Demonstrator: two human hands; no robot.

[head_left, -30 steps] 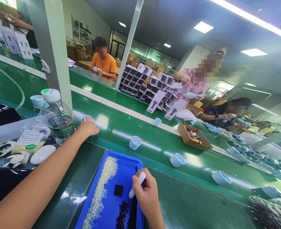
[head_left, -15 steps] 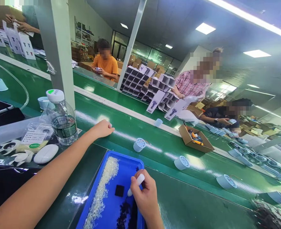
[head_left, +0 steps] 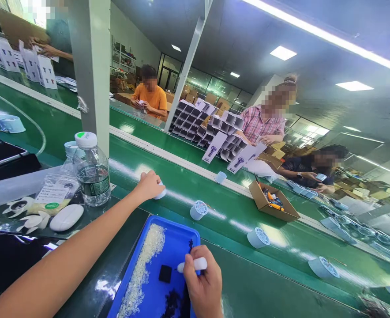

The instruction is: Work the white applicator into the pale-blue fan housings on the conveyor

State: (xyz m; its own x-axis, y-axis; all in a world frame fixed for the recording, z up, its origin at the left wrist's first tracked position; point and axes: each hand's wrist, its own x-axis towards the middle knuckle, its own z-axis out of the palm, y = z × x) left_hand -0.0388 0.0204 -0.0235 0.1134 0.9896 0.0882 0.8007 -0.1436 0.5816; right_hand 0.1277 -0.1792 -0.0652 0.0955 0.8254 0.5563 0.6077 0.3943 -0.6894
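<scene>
Head view: my left hand [head_left: 150, 185] is partly covering a light-blue round housing [head_left: 162, 193] close to the conveyor's [head_left: 181, 187] near edge; I cannot tell whether its fingers are gripping. A sideways knock could be tipping it. My right hand [head_left: 204, 278] is gripping a white pen-shaped tool [head_left: 200, 264] inside the blue tray's [head_left: 178, 238] right edge; dipping carelessly could be scattering black bits [head_left: 172, 300].

Quick count: two hands, left hand [head_left: 151, 185] and right hand [head_left: 204, 279]; one blue tray [head_left: 177, 234], one black square [head_left: 165, 273], one white pen-like tool [head_left: 199, 264]. One bottle [head_left: 94, 183], one white oval piece [head_left: 66, 217], one open carton [head_left: 283, 214], at least seven light-blue cups [head_left: 199, 210]. Four co-workers [head_left: 151, 98]; clear rings [head_left: 140, 267] and black bits [head_left: 171, 301] too many to count
</scene>
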